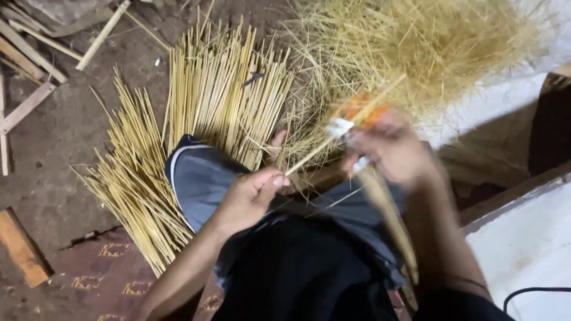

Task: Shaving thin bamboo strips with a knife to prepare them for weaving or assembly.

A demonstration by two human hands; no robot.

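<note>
The left hand point(253, 193) pinches one end of a thin, pale straw stick point(333, 139) that slants up to the right, above the person's lap. The right hand point(392, 151), blurred, is clenched around the neck of a grass broom point(416, 41), its bushy dry head fanned out above and an orange-and-white band point(357, 116) at the grip. Stiff yellow sticks point(208, 101) lie piled on the dirt floor point(59, 148), with wooden slats point(24, 59) beside them.

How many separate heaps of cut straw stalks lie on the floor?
2: one fanned heap of pale yellow straw stalks ahead of the knee, another left of it. More may be hidden beneath the legs.
</note>
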